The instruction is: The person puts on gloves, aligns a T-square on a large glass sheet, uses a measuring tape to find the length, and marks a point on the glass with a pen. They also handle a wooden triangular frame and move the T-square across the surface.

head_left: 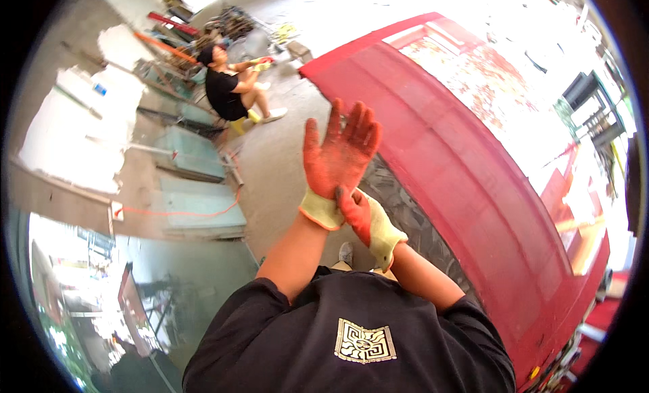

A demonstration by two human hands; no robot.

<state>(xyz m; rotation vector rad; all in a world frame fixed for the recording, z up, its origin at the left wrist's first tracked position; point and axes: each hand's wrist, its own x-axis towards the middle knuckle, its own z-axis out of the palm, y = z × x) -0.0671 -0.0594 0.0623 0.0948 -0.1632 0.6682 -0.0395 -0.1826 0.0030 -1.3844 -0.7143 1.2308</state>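
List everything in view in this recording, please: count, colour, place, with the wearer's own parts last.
large panelled piece: one, red, right of the hands
glass-like sheets: several, pale blue-green, left; exact count unclear
co-worker: one, dark clothes, seated at upper left
stool: one, yellow, under the co-worker
cord: one, orange, across the sheets
assorted clutter: uncountable, mixed colours, top left
gloves: two, red with pale yellow cuffs, worn
shirt: one, black with pale emblem, lower centre
shoe: one, greyish, below the hands
left hand: one, gloved red, raised at centre
right hand: one, gloved red, at the left cuff
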